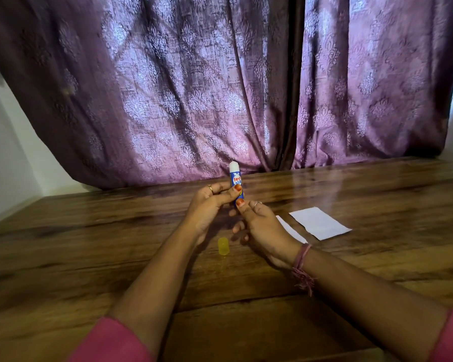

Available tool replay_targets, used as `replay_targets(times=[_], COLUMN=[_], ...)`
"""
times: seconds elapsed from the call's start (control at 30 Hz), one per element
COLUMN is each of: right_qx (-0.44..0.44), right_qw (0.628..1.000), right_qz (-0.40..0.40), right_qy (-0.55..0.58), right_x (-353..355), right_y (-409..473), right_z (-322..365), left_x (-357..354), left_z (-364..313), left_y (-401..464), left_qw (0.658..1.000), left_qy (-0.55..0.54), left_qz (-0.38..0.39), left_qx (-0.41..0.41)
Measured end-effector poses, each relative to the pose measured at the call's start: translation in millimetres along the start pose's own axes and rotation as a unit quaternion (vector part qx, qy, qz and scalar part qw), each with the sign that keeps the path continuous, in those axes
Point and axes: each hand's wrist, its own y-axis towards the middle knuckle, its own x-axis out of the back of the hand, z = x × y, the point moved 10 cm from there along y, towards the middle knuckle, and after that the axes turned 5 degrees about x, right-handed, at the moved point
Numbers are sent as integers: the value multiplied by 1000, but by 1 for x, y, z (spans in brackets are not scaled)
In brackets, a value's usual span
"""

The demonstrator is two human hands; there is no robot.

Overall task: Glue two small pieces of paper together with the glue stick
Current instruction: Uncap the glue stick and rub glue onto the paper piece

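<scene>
Head view, looking down over a glossy dark-wood table (pixel 115 257) toward a purple patterned curtain (pixel 194 87) that fills the upper part of the frame. Just above the centre of the frame, the glue stick (pixel 236 180) stands roughly upright between both hands, its blue printed barrel showing and the white glue tip exposed at the top, uncapped. The left hand (pixel 209 207) grips the barrel from the left side, thumb with an orange-painted nail pressed on the label, a ring on one finger. The right hand (pixel 262 228) grasps the bottom end of the stick, its thumb nail lying on the base of the barrel, the other fingers curled beneath; a ring sits on one finger and a pink thread bracelet (pixel 302 259) circles the wrist. Both forearms run in from the lower corners of the frame, with pink sleeves (pixel 110 340) at the bottom edge.

On the table below the hands, slightly left of centre, the yellow translucent cap (pixel 223 246) lies apart from the stick. To the right of centre, a white piece of paper (pixel 319 222) lies flat on the wood. A second white piece of paper (pixel 290 229) lies just left of it, partly hidden behind the right hand; whether the two sheets touch cannot be told. A white wall (pixel 8 152) shows at the left edge.
</scene>
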Motion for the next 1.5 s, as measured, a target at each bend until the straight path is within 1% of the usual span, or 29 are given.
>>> replay_targets(times=[0.07, 0.13, 0.23, 0.33, 0.43, 0.57, 0.73, 0.9, 1.07, 1.17, 1.27, 1.33, 1.43, 1.5], right_qx=[-6, -2, 11, 24, 38, 36, 44, 33, 42, 45, 48, 52, 34, 21], right_qw=[1000, 1000, 1000, 1000, 999, 999, 997, 999, 999, 998, 999, 998, 999, 999], right_qz=[-2, 2, 9, -11, -26, -10, 8, 17, 9, 25, 3, -14, -12, -5], right_qy=[20, 12, -12, 2, -11, -23, -63, -9, -1, 22, 23, 12, -21, -35], right_x=[-2, -1, 1, 6, 12, 9, 6, 1, 5, 3, 8, 13, 16, 14], right_y=[0, 0, -1, -1, -1, -1, 0, -1, 0, 0, 0, 0, 1, 1], right_z=[-1, 1, 8, 14, 19, 17, 16, 16, 18, 17, 16, 18, 15, 12], left_x=[0, 2, 12, 14, 14, 14, 12, 12, 18, 20, 14, 12, 12, 13], left_z=[1, 0, -4, -3, -2, 2, 2, 6, 1, -1, 2, 3, 3, 5], left_y=[0, 1, 1, 2, 2, 3, 4, 5, 4, 5, 5, 4, 4, 4], left_qw=[1000, 1000, 999, 998, 999, 998, 998, 1000, 998, 996, 998, 998, 997, 997], left_qy=[-3, -1, 39, 41, 36, 47, 39, 16, 33, 53, 38, 42, 63, 57], left_qz=[3, -4, -35, -43, -41, -46, -41, -25, -55, -64, -50, -45, -45, -45], left_qx=[-2, -7, -14, -8, -6, 3, 4, 5, -6, -12, -3, -2, -4, 2])
